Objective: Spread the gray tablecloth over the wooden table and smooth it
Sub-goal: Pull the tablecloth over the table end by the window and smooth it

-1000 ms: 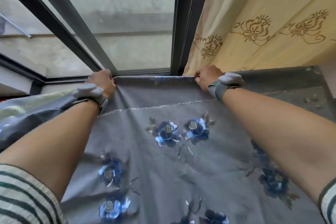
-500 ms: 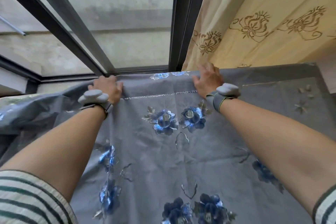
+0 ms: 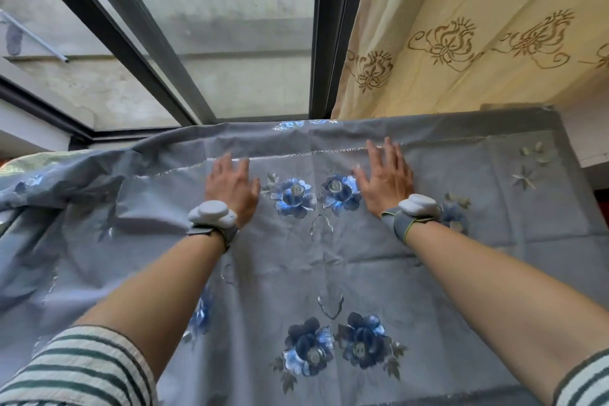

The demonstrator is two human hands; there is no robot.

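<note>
Smoothing step underway: left hand (image 3: 233, 188) and right hand (image 3: 386, 177) both flat, fingers spread, pressing gray tablecloth (image 3: 329, 257) at far edge. Left side was pretty bunched; next move probably sweeping outward there.

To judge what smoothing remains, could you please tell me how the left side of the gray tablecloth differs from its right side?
The left side is bunched into deep folds, while the right side lies nearly flat. The left side's far edge sags in a curve; the right side's far edge runs straight to a square corner. Both are the same gray cloth with blue stitched flowers.
</note>
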